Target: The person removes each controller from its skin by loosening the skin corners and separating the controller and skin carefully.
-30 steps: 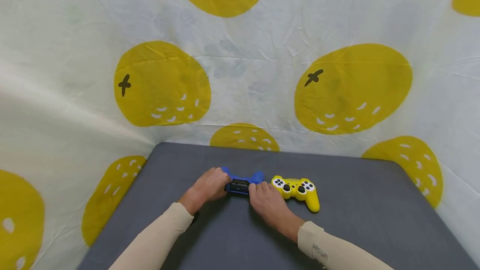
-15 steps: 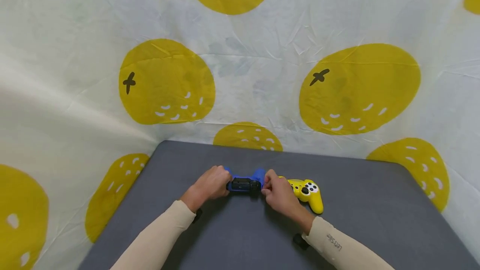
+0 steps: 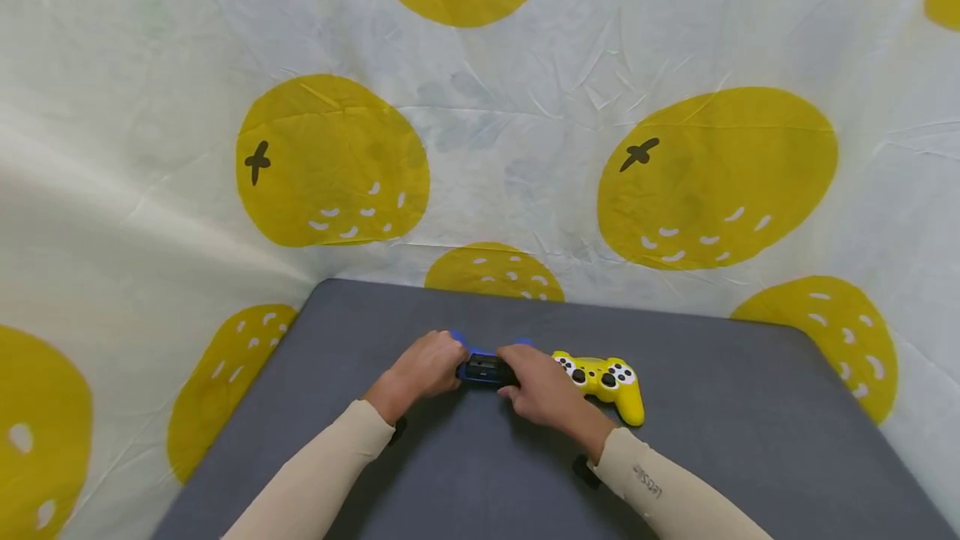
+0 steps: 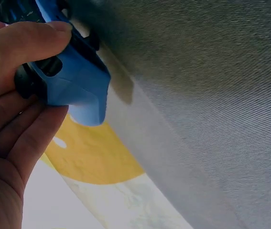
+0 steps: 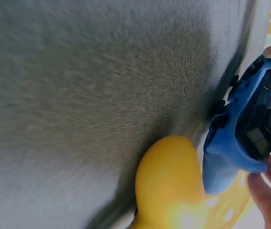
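A blue game controller (image 3: pixel 482 354) is between my hands in the head view, its black shoulder-button edge toward me. My left hand (image 3: pixel 429 363) grips its left end. In the left wrist view the thumb presses on the blue shell (image 4: pixel 78 78), with the fingers curled on the other side. My right hand (image 3: pixel 542 382) holds the right end, thumb low and fingers over the top. The right wrist view shows fingertips (image 5: pixel 262 191) at the blue controller's edge and its black sticks turned toward the table. A yellow game controller (image 3: pixel 609 377) lies face up just right of my right hand.
The dark grey table (image 3: pixel 720 440) spreads around both hands. A pale cloth wall (image 3: pixel 510 157) printed with yellow fruit rises behind the table and along its sides.
My right hand shifted right toward the blue controller's right handle, in front of the yellow controller, then came back left onto its right end. My left hand kept its grip.
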A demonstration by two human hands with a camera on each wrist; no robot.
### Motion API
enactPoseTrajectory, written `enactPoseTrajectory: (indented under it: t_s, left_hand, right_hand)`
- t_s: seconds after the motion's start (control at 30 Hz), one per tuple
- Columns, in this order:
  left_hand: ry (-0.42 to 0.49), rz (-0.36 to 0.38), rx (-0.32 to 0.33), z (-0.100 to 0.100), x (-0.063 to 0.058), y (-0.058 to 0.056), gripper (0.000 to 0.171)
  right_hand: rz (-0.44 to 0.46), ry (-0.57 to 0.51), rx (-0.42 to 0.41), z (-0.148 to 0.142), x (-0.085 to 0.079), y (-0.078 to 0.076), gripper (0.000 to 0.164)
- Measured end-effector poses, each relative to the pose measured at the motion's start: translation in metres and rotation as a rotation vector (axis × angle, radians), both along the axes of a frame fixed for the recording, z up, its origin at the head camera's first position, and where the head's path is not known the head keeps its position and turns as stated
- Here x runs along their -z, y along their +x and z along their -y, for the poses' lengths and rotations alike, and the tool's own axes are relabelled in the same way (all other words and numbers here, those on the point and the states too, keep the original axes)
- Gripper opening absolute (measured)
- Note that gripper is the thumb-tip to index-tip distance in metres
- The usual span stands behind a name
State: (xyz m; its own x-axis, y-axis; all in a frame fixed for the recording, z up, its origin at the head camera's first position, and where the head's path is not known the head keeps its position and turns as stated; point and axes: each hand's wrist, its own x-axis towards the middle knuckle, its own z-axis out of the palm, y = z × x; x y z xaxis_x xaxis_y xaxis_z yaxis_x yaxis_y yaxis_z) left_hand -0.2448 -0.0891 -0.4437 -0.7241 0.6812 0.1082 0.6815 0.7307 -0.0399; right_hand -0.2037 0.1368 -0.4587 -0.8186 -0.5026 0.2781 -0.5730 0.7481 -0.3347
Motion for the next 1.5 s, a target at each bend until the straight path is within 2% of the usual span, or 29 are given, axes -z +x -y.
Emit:
enactPoseTrajectory:
  t_s: [0.1,0.2,0.4,0.8,0.93,1.03,1.17,1.3,1.4,1.5]
  left_hand:
    - [0.025,0.008,0.006,0.001,0.003,0.001,0.015]
    - [0.066,0.024,-0.002,0.002,0.004,0.003,0.017]
    - [0.148,0.05,-0.049,0.003,0.006,0.01,0.015]
    - [0.209,-0.01,-0.12,-0.002,0.015,0.018,0.014]
    - [0.259,-0.052,-0.178,-0.007,0.019,0.021,0.01]
    - [0.289,-0.093,-0.232,-0.013,0.02,0.023,0.017]
    - [0.304,-0.116,-0.321,-0.022,0.021,0.026,0.027]
    - [0.315,-0.132,-0.409,-0.032,0.021,0.029,0.021]
    - [0.313,-0.145,-0.442,-0.037,0.023,0.03,0.018]
    - [0.296,-0.162,-0.436,-0.038,0.025,0.03,0.021]
  right_hand:
    - [-0.056,0.142,-0.039,0.004,0.006,-0.003,0.043]
    - [-0.132,0.217,-0.046,0.006,0.011,-0.005,0.04]
    - [-0.215,0.2,-0.078,0.008,0.014,-0.005,0.029]
    - [-0.284,0.223,-0.112,0.005,0.02,-0.003,0.027]
    - [-0.356,0.217,-0.134,0.004,0.024,-0.004,0.028]
    - [-0.398,0.215,-0.145,0.003,0.028,-0.004,0.027]
    - [-0.425,0.234,-0.162,0.003,0.03,-0.005,0.025]
    - [-0.433,0.255,-0.172,0.003,0.028,-0.005,0.023]
    - [-0.432,0.265,-0.168,0.004,0.025,-0.005,0.02]
    - [-0.425,0.274,-0.171,0.005,0.022,-0.005,0.019]
